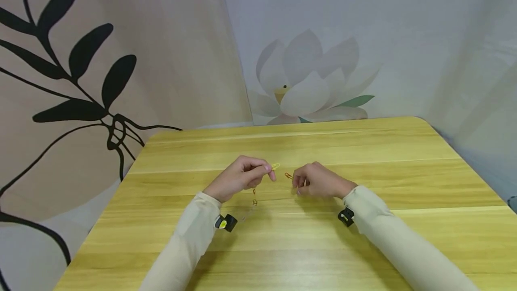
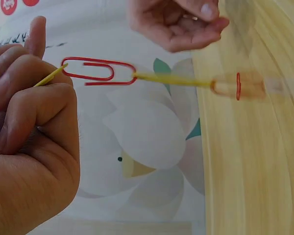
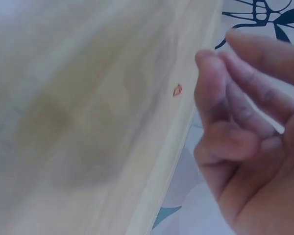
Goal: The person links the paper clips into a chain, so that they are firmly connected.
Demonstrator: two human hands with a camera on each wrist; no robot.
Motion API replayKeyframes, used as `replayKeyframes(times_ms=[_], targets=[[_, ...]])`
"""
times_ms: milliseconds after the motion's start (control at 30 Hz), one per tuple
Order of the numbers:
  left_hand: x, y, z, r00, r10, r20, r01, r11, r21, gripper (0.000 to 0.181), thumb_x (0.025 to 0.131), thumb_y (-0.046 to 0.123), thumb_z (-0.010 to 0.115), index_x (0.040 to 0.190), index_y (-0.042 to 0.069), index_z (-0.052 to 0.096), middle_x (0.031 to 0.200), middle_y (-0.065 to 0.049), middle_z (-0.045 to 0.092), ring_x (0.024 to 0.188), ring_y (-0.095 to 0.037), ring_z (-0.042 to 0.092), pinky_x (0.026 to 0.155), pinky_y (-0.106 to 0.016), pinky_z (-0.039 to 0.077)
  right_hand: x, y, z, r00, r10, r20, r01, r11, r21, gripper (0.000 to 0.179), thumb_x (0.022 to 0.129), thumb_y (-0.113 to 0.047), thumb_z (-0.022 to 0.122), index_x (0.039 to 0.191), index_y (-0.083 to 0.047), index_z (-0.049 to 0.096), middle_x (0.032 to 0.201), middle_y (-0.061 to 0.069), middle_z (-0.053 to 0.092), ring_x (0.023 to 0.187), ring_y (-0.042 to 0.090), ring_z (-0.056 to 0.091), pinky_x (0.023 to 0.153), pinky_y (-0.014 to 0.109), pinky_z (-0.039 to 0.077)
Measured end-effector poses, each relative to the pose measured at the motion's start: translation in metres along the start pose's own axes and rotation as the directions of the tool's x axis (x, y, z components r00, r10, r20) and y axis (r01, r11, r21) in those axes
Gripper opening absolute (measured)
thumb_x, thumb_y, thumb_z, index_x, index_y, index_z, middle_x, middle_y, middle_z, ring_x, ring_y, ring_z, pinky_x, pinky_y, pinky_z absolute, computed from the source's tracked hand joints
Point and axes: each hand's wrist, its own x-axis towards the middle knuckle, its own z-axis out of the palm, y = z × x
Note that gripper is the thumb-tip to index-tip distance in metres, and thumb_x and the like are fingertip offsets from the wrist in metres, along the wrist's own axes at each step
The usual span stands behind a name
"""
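My left hand (image 1: 246, 172) pinches a yellow paper clip (image 1: 276, 166) between thumb and fingertips. Linked below it, a red paper clip (image 2: 100, 71) hangs in the left wrist view, then another yellow clip (image 2: 174, 80) seen edge-on. The chain's lower end is blurred, with red and pale clips. My right hand (image 1: 319, 179) hovers over the table with fingers loosely bent; nothing shows between them in the right wrist view (image 3: 235, 112). A small red paper clip (image 1: 288, 175) appears just left of its fingertips, and apart from them in the right wrist view (image 3: 177, 90).
Both hands work above a light wooden table (image 1: 258, 255). Its far edge meets a hanging cloth (image 1: 181, 48) printed with leaves and a flower. A small dark camera (image 1: 230, 222) sits at the left wrist, another camera (image 1: 346, 216) at the right.
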Motion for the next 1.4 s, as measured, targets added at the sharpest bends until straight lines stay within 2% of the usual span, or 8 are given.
replayKeyframes(times_ms=[233, 367, 533, 833, 1000, 1100, 1267, 1400], targets=[[0.000, -0.001, 0.002, 1.000, -0.001, 0.025, 0.001, 1.000, 0.013, 0.030, 0.106, 0.016, 0.049, 0.100, -0.003, 0.071, 0.055, 0.005, 0.041, 0.050, -0.009, 0.033, 0.055, -0.024, 0.035, 0.025, 0.002, 0.000, 0.989, 0.071, -0.132, -0.087, 0.989, -0.117, 0.012, 0.087, -0.006, 0.075, 0.078, -0.012, 0.069, 0.075, -0.001, 0.069, 0.067, 0.009, 0.059, 0.067, 0.027, 0.050], [0.001, -0.002, 0.005, 0.999, -0.007, 0.048, 0.006, 1.000, 0.006, 0.031, 0.106, 0.017, 0.049, 0.101, -0.005, 0.070, 0.057, 0.004, 0.046, 0.053, -0.010, 0.038, 0.055, -0.024, 0.038, 0.038, 0.003, 0.007, 0.982, 0.093, -0.165, -0.122, 0.976, -0.178, 0.013, 0.086, -0.006, 0.074, 0.076, -0.009, 0.067, 0.070, 0.001, 0.065, 0.063, 0.011, 0.053, 0.062, 0.024, 0.045], [0.003, -0.006, 0.007, 0.998, -0.007, 0.065, 0.007, 1.000, 0.001, 0.031, 0.106, 0.017, 0.049, 0.100, -0.006, 0.070, 0.059, 0.002, 0.048, 0.054, -0.011, 0.042, 0.054, -0.025, 0.040, 0.048, 0.002, 0.013, 0.970, 0.157, -0.184, -0.196, 0.956, -0.218, 0.013, 0.082, 0.000, 0.072, 0.075, -0.009, 0.065, 0.071, 0.001, 0.061, 0.066, 0.014, 0.050, 0.062, 0.024, 0.041], [0.004, -0.010, 0.009, 0.997, 0.002, 0.075, -0.003, 1.000, 0.004, 0.033, 0.106, 0.016, 0.048, 0.101, -0.010, 0.068, 0.061, 0.002, 0.048, 0.057, -0.010, 0.041, 0.057, -0.024, 0.039, 0.057, -0.001, 0.015, 0.957, 0.241, -0.160, -0.270, 0.944, -0.189, 0.010, 0.081, 0.004, 0.069, 0.077, -0.005, 0.067, 0.076, 0.005, 0.065, 0.069, 0.016, 0.054, 0.064, 0.025, 0.046], [0.004, -0.009, 0.010, 0.997, 0.003, 0.079, -0.003, 1.000, 0.001, 0.032, 0.106, 0.015, 0.048, 0.100, -0.006, 0.070, 0.063, 0.001, 0.050, 0.058, -0.009, 0.042, 0.057, -0.023, 0.040, 0.061, -0.001, 0.013, 0.946, 0.302, -0.118, -0.320, 0.932, -0.174, 0.007, 0.081, 0.005, 0.069, 0.083, -0.003, 0.068, 0.083, 0.008, 0.067, 0.073, 0.017, 0.056, 0.065, 0.026, 0.049], [0.004, -0.008, 0.011, 0.996, -0.009, 0.083, 0.010, 1.000, -0.002, 0.031, 0.106, 0.015, 0.048, 0.100, -0.006, 0.070, 0.063, 0.002, 0.051, 0.058, -0.009, 0.043, 0.057, -0.022, 0.040, 0.062, -0.002, 0.013, 0.943, 0.317, -0.096, -0.330, 0.929, -0.167, 0.011, 0.081, 0.007, 0.066, 0.077, -0.003, 0.065, 0.075, 0.005, 0.061, 0.067, 0.015, 0.050, 0.059, 0.024, 0.043], [0.004, -0.008, 0.011, 0.996, -0.011, 0.084, 0.011, 1.000, 0.002, 0.031, 0.106, 0.014, 0.047, 0.100, -0.005, 0.070, 0.063, 0.003, 0.051, 0.058, -0.008, 0.043, 0.057, -0.022, 0.040, 0.062, -0.004, 0.016, 0.951, 0.295, -0.092, -0.307, 0.934, -0.182, 0.032, 0.079, 0.008, 0.065, 0.058, -0.011, 0.051, 0.056, -0.001, 0.043, 0.055, 0.012, 0.037, 0.049, 0.022, 0.031], [0.005, -0.008, 0.012, 0.996, -0.007, 0.086, 0.006, 1.000, 0.007, 0.031, 0.106, 0.014, 0.047, 0.101, -0.006, 0.071, 0.063, 0.003, 0.051, 0.058, -0.008, 0.043, 0.057, -0.022, 0.041, 0.063, -0.004, 0.015, 0.954, 0.284, -0.094, -0.298, 0.932, -0.205, 0.032, 0.079, 0.006, 0.067, 0.057, -0.012, 0.051, 0.056, -0.002, 0.047, 0.056, 0.013, 0.041, 0.050, 0.022, 0.033]])
